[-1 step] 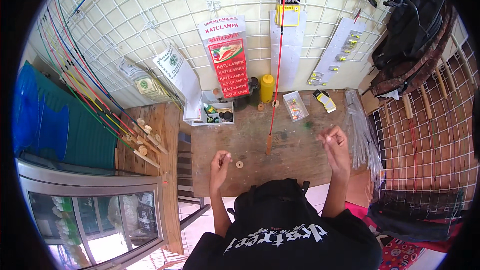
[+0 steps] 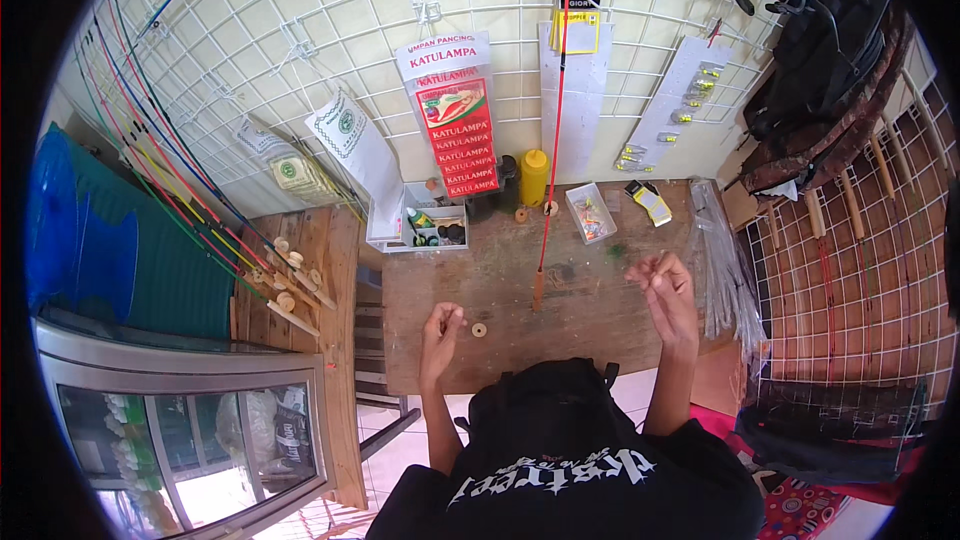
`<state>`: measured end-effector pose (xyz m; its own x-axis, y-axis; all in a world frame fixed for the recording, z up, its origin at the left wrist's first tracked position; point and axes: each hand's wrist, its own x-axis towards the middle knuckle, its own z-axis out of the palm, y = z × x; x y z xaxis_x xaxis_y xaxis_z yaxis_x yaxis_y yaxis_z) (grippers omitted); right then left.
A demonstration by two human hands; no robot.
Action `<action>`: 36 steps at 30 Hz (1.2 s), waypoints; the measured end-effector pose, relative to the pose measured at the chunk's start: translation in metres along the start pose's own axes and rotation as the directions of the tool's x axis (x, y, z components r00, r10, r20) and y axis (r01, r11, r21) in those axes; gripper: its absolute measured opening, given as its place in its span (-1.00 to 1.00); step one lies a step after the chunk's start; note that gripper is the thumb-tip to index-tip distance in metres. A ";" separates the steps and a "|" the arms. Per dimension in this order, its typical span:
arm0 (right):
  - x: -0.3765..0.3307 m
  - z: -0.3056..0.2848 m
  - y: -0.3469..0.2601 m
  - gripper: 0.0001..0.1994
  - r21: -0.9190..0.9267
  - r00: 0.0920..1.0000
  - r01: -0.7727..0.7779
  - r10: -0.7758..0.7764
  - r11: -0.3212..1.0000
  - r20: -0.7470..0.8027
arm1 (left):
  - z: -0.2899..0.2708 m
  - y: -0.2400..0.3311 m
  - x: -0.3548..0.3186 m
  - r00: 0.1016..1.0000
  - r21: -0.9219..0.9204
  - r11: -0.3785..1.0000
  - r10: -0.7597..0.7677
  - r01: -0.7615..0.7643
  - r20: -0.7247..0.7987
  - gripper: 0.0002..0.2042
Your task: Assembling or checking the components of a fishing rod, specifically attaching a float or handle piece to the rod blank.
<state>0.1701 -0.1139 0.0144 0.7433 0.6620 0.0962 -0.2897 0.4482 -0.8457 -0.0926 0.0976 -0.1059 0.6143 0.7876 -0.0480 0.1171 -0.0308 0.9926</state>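
My left hand point(image 2: 438, 335) is over the near left of the wooden table point(image 2: 600, 340), thumb and fingers pinched together. A small round wooden disc with a hole point(image 2: 479, 330) lies just right of it. Farther right, my right hand point(image 2: 670, 298) is raised over the table, its fingers curled with the thumb against them. Whatever either pinch holds is too thin or small to make out. Between the hands, a thin red fishing rod point(image 2: 552, 160) points away from me, its wooden handle point(image 2: 538, 290) toward me. Neither hand touches the rod.
At the table's back are a divided white tray point(image 2: 420, 247), a yellow squeeze bottle point(image 2: 534, 178) and a white box of small tackle point(image 2: 592, 214). Clear plastic sleeves point(image 2: 722, 280) line the right edge. More rods point(image 2: 195, 195) lean at left; a wire grid point(image 2: 340, 0) stands behind.
My right hand has shifted slightly left. My left hand stays almost in place, and the rod and wooden disc have not moved.
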 end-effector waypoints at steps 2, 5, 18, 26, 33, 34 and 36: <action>0.000 0.010 0.001 -0.84 0.063 0.999 -0.027 0.024 0.998 0.046 | 0.001 -0.007 -0.001 0.997 0.005 0.998 -0.062 0.062 0.051 -0.85; 0.001 0.002 0.011 -0.80 0.259 0.988 -0.090 0.054 0.962 0.142 | 0.006 -0.014 -0.002 0.993 0.030 0.998 -0.060 0.057 0.099 -0.84; 0.011 0.027 0.020 -0.93 -0.050 0.998 -0.058 0.059 0.997 0.016 | 0.008 -0.042 -0.017 0.967 0.256 0.957 -0.184 0.136 0.174 -0.73; 0.006 0.025 0.018 -0.86 -0.296 0.996 -0.041 0.061 0.954 0.059 | -0.004 -0.028 0.006 0.977 0.251 0.958 -0.174 0.138 0.125 -0.75; -0.001 0.013 0.033 -0.86 -0.465 0.996 0.062 -0.022 0.883 0.090 | 0.068 0.063 0.072 0.987 0.054 0.993 0.097 -0.105 0.129 -0.74; -0.002 0.015 0.033 -0.86 -0.466 0.995 0.066 -0.026 0.882 0.092 | 0.080 0.067 0.081 0.986 0.052 0.993 0.102 -0.109 0.130 -0.74; -0.004 0.020 0.033 -0.88 -0.487 0.998 0.053 -0.033 0.872 0.050 | 0.101 0.073 0.095 0.947 -0.150 0.955 0.280 -0.257 0.157 -0.68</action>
<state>0.1457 -0.0896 -0.0038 0.7214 0.6761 0.1498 0.0801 0.1333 -0.9878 0.0525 0.1079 -0.0494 0.7372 0.6406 0.2148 -0.1634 -0.1394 0.9767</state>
